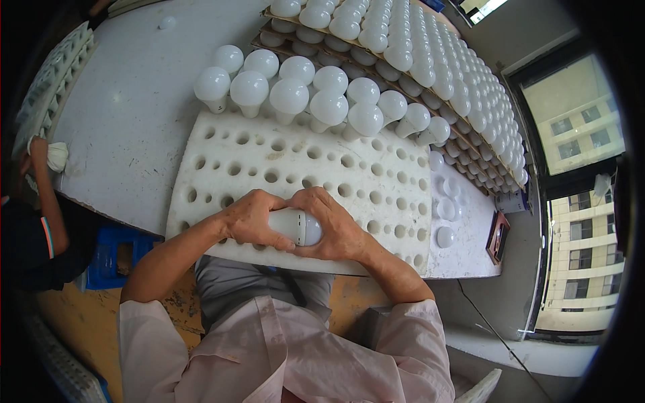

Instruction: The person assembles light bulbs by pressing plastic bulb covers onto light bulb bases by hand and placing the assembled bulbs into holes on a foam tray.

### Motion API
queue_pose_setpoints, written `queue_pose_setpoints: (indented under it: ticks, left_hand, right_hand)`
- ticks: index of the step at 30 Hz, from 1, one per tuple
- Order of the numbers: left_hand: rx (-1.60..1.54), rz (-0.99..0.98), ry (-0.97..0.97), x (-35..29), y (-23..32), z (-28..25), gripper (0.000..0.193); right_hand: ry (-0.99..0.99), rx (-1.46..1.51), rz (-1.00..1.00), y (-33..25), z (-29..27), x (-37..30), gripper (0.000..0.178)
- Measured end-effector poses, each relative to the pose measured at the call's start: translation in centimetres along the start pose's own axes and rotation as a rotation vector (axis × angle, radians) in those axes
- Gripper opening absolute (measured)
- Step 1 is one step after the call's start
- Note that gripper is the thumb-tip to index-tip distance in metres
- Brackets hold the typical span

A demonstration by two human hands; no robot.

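Note:
A white light bulb point(287, 224) lies sideways between my two hands, over the near part of a foam tray. My left hand point(252, 220) is closed round its base end. Against the domed end presses my right hand point(333, 225), its fingers curled over the cover. The white foam tray point(225, 151) has rows of large and small round holes. Along its far edge, several white bulbs point(289, 97) stand upright in two rows, domes up.
Stacked boards packed with bulbs point(423, 54) rise at the far right. Loose clear-white covers point(445, 236) lie right of the tray, near a dark red box point(497, 238). At left, another person's hand point(39, 151) holds a white cloth point(57, 156) near a blue stool point(117, 255).

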State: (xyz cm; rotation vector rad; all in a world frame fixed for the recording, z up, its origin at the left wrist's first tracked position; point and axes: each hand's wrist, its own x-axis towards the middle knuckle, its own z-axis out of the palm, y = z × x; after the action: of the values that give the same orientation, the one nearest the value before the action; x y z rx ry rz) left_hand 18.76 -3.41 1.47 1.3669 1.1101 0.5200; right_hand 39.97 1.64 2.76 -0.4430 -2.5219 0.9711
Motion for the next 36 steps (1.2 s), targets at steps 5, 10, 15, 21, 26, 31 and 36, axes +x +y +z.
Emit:
queue_pose_setpoints:
  ticks: [5,10,15,21,26,31,36]
  left_hand:
    - [0.056,0.062,0.007,0.4,-0.5,0.0,0.054]
    - [0.103,0.039,-0.02,0.4,-0.3,-0.4,0.059]
    - [0.0,0.176,-0.032,0.7,-1.0,-0.5,0.061]
    - [-0.223,0.092,-0.172,1.4,-1.9,-1.5,0.059]
    - [-0.826,-0.039,-0.334,2.1,-3.0,-3.0,0.064]
    - [-1.01,-0.033,-0.391,2.4,-2.3,-3.1,0.075]
    - [-0.967,-0.069,-0.425,3.2,-2.5,-3.1,0.075]
  right_hand:
    - [0.221,0.015,-0.209,0.0,1.4,-0.2,0.056]
    - [0.277,0.03,-0.317,0.7,2.6,0.6,0.045]
    - [0.291,0.02,-0.307,0.9,3.1,0.8,0.04]
    - [0.329,0.088,-0.212,1.5,2.9,1.1,0.057]
    - [0.323,0.53,0.095,1.3,2.7,0.9,0.087]
    - [0.304,0.44,0.285,0.8,1.9,1.6,0.084]
    - [0.307,0.395,0.426,1.0,1.4,1.6,0.081]
